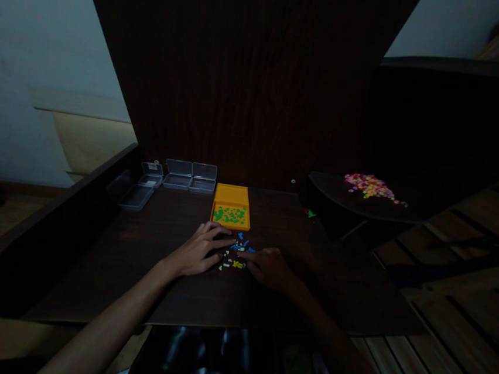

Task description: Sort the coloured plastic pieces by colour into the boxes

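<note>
My left hand point(203, 250) rests on the dark tabletop with its fingers spread, at the left edge of a small loose pile. In the pile lie blue pieces point(240, 245), white pieces point(227, 264) and yellow pieces point(238, 265), tiny and block-like. From the right, my right hand point(270, 266) reaches in, index finger stretched onto the pieces and thumb apart below it. Nothing shows between the fingers of either hand. Just beyond the pile stands an opened yellow box point(232, 194), with many small green pieces point(229, 214) in its near half.
Several clear plastic cases point(177, 181) with raised lids stand at the back left. On a curved side shelf point(329, 189) at the right lies a heap of pink and yellow pieces point(371, 186). A small green and red item point(310, 213) sits by that shelf. A raised side board point(52, 221) borders the left.
</note>
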